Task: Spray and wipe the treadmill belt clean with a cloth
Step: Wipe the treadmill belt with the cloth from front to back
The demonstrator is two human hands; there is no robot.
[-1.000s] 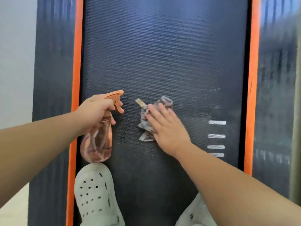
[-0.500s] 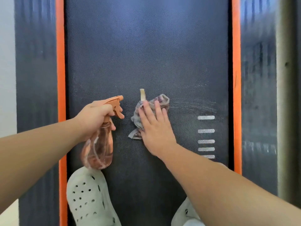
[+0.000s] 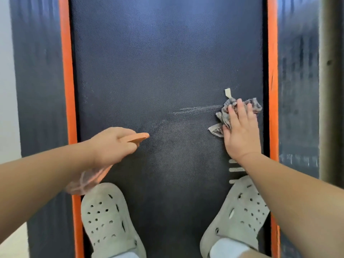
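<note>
The dark textured treadmill belt (image 3: 167, 62) runs up the frame between two orange side strips. My right hand (image 3: 241, 131) lies flat on a crumpled grey cloth (image 3: 252, 106), pressing it against the belt near the right orange strip. A pale tag (image 3: 227, 92) sticks out of the cloth's top. A faint wet streak (image 3: 195, 109) trails left from the cloth. My left hand (image 3: 111, 144) grips a clear peach spray bottle (image 3: 87, 180) with an orange nozzle (image 3: 139, 137), which points right over the belt's lower left.
My two feet in pale perforated clogs stand on the belt, one at lower left (image 3: 108, 220) and one at lower right (image 3: 240, 215). White stripe marks (image 3: 235, 169) sit by my right wrist. Dark side rails (image 3: 41, 90) flank the orange strips (image 3: 66, 71).
My right hand has slid the cloth from the belt's middle to its right edge, leaving a streak. My left hand has tilted the bottle, nozzle now pointing right. The view has dropped, showing both feet.
</note>
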